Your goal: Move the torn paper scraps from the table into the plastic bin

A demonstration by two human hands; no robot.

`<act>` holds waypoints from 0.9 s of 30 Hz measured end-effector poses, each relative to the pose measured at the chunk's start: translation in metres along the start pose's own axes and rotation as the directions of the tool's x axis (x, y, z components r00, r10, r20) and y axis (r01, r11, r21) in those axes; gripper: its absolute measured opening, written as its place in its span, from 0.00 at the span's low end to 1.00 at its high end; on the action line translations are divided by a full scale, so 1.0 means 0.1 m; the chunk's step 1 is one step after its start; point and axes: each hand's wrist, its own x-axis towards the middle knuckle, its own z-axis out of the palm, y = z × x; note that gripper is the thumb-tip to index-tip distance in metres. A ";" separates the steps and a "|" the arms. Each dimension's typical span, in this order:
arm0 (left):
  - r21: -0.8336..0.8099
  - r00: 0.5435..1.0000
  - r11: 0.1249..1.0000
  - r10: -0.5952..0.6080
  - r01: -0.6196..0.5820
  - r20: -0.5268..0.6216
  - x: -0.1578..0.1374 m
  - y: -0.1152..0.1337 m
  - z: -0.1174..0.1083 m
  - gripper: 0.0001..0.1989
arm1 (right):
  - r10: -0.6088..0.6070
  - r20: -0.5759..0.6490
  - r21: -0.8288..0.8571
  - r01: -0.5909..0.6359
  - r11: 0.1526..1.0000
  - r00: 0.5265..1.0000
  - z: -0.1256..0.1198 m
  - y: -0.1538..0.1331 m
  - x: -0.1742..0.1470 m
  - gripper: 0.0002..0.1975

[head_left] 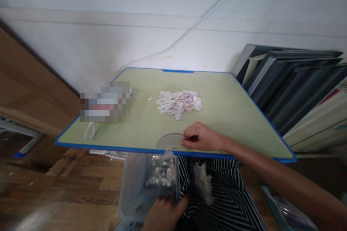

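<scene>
A clear protractor lies at the near edge of the green tabletop. My right hand is closed in a pinch at its right end, covering that part. Beyond it, toward the middle of the table, is a loose heap of small pale paper slips. Low in view, my left hand grips the right wall of a translucent plastic bin, thumb outside; its other fingers are partly hidden. Inside the bin sits a clear bag of small white and pinkish pieces.
A blurred-out item with a white strap rests at the table's left. Dark flat panels lean on the right, and a large cardboard box stands left. Striped cloth with a pale crumpled scrap lies below the table edge.
</scene>
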 end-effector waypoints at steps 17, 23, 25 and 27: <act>0.171 0.983 0.969 0.181 -0.176 -0.013 0.06 0.08 0.04 0.25 | 0.001 0.019 -0.038 -0.001 0.999 1.000 0.01 -0.02 0.01 0.18; 0.176 0.992 0.977 0.125 -0.119 -0.025 0.05 0.07 0.07 0.26 | -0.007 0.051 -0.037 0.009 0.999 0.999 0.02 -0.05 0.01 0.17; 0.182 0.992 0.976 0.122 -0.118 -0.011 0.05 0.07 0.06 0.25 | -0.014 0.056 -0.033 0.016 0.999 0.998 0.01 -0.06 0.01 0.17; 0.176 0.992 0.977 0.121 -0.123 0.024 0.06 0.08 0.02 0.25 | -0.030 0.065 -0.029 0.032 0.999 0.997 0.01 -0.07 0.01 0.17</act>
